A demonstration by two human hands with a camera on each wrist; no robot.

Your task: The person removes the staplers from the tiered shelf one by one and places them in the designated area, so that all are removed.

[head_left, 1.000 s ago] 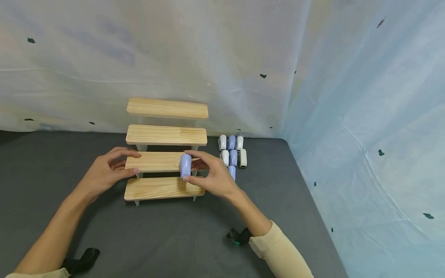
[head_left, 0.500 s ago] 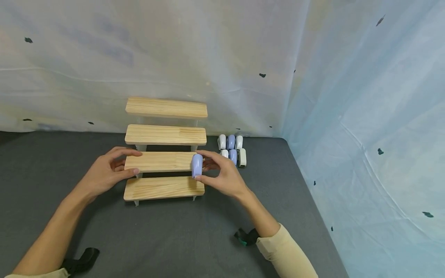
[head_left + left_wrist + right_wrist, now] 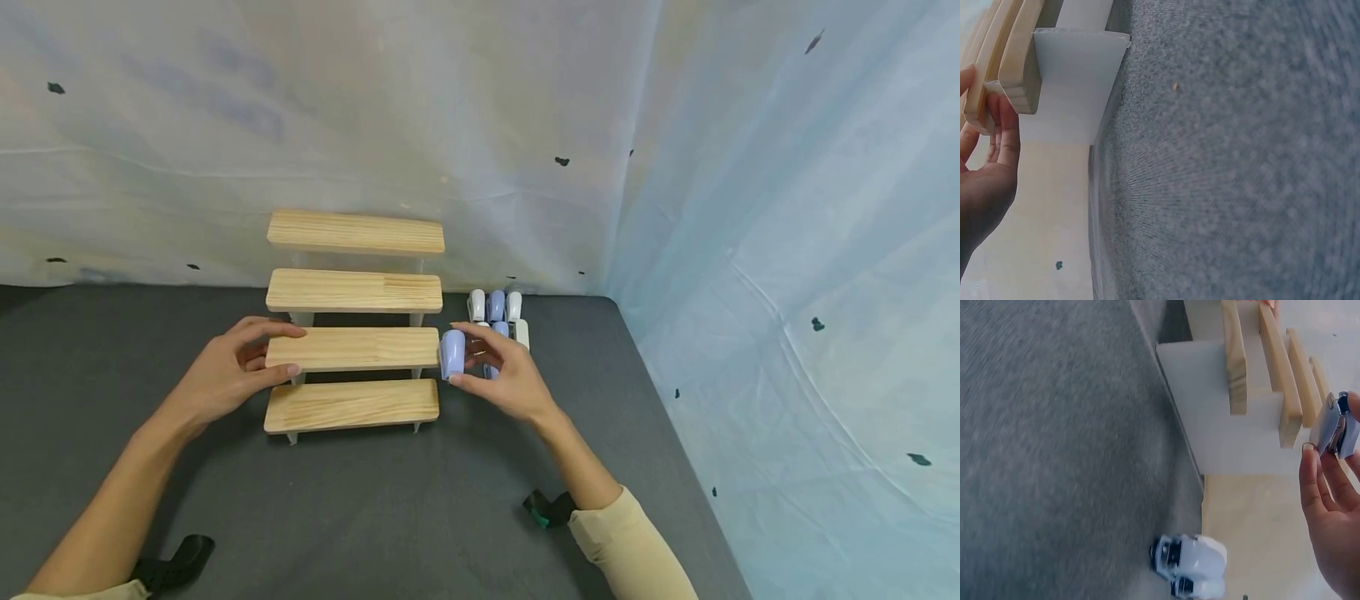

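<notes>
Pinched between the thumb and fingers of my right hand (image 3: 513,379) is a small lavender stapler (image 3: 452,355), upright in the air just off the right end of a four-tier wooden display stand (image 3: 352,348). In the right wrist view, metal parts show along the edge of the stapler (image 3: 1329,428). My left hand (image 3: 217,375) grips the left end of the stand's second board from the bottom, thumb at the front edge and fingers at the back. Seen from the left wrist, the fingers of my left hand (image 3: 997,147) close around that board's end.
Right of the stand, white staplers (image 3: 476,305), lavender ones (image 3: 496,305) and a cream one (image 3: 521,335) stand in rows, partly hidden by my right hand. Clear-looking side panels (image 3: 1079,81) hold the boards. A dark grey cloth (image 3: 360,508) covers the table; a pale curtain (image 3: 360,100) hangs behind.
My right hand has carried the lavender stapler rightward, from over the boards to beyond their right end, now covering part of the other staplers. The left hand keeps its grip.
</notes>
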